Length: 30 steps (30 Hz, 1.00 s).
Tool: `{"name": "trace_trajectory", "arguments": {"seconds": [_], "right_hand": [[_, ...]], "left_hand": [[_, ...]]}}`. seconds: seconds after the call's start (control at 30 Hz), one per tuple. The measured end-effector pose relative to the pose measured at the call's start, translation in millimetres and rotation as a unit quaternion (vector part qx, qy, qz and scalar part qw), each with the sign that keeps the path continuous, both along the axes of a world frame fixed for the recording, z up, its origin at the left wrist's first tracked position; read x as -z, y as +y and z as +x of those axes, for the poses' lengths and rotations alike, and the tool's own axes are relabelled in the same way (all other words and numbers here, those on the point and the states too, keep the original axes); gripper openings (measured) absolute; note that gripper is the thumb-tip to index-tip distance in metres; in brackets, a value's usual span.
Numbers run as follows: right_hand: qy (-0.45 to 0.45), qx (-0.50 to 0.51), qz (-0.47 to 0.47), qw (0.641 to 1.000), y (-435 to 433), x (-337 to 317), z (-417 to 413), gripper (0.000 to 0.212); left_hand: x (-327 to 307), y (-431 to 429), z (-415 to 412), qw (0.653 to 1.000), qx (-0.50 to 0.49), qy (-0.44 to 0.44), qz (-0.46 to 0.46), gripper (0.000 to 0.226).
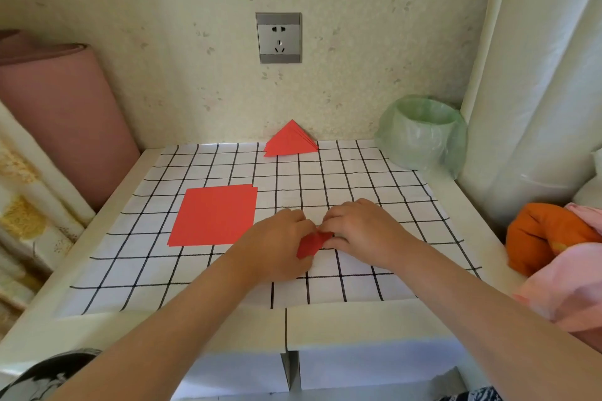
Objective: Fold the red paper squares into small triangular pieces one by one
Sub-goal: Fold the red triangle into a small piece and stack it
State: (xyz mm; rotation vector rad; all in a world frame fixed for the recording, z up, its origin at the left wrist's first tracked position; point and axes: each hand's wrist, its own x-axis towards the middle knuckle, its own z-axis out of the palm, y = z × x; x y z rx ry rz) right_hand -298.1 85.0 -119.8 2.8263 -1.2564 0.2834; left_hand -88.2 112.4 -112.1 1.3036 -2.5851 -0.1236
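Forearms: two bare forearms run from the bottom edge of my feed toward the middle of the white table point(358, 325).
Left hand point(277, 238): I see it knuckles up, fingers curled down onto the small folded red paper piece point(312, 242) and gripping its left side.
Right hand point(358, 228): it meets the left hand, with its fingertips bent onto the same piece and its thumb tucked against the right edge.
Grip: both hands look clamped on the piece, though the fingertips are hidden from me, so I say this with some caution.
Paper in work: it lies low over the white cloth with a black grid point(358, 179), between the two hands, and only a dark red wedge of it shows.
Supply: the stack of flat red paper squares point(215, 216) lies on the cloth, just left of the left hand and not touching it.
Finished: the pile of red paper triangles point(291, 140) leans against the wall at the far edge of the cloth, well apart from the hands.
Wall: a grey power socket point(278, 37) sits above the triangles.
Right side: a round bin lined with a pale green plastic bag point(423, 133) stands at the far right corner; nearer me lie an orange cloth point(547, 231) and a pink cloth point(566, 286).
Left side: a dusty pink roll point(58, 114) leans beside the table.
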Motion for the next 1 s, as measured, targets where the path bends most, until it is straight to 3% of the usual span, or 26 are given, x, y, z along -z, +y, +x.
{"name": "trace_trajectory", "arguments": {"seconds": [0.17,0.33,0.53,0.63,0.77,0.87,1.0], "right_hand": [[-0.011,-0.019,-0.025,0.999,0,0,4,0.045],[-0.002,-0.047,-0.078,0.996,-2,3,6,0.041],[-0.051,-0.033,-0.097,0.993,-1,4,15,0.041],[-0.151,0.021,0.025,0.988,3,-6,20,0.03],[-0.329,0.093,0.23,0.911,3,-30,29,0.017],[-0.35,0.101,0.302,0.881,1,-43,31,0.019],[-0.349,0.113,0.342,0.865,0,-52,29,0.018]], "left_hand": [[-2,-2,4,1.0,0.018,0.009,-0.003,0.024],[-4,-7,18,0.996,0.013,0.042,0.083,0.043],[-9,-5,27,0.984,-0.017,0.134,0.119,0.02],[-15,-9,25,0.949,-0.074,0.261,0.161,0.011],[-35,-11,22,0.86,-0.142,0.407,0.274,0.007],[-44,-11,28,0.82,-0.146,0.425,0.355,0.01],[-48,-11,34,0.8,-0.153,0.445,0.372,0.016]]}}
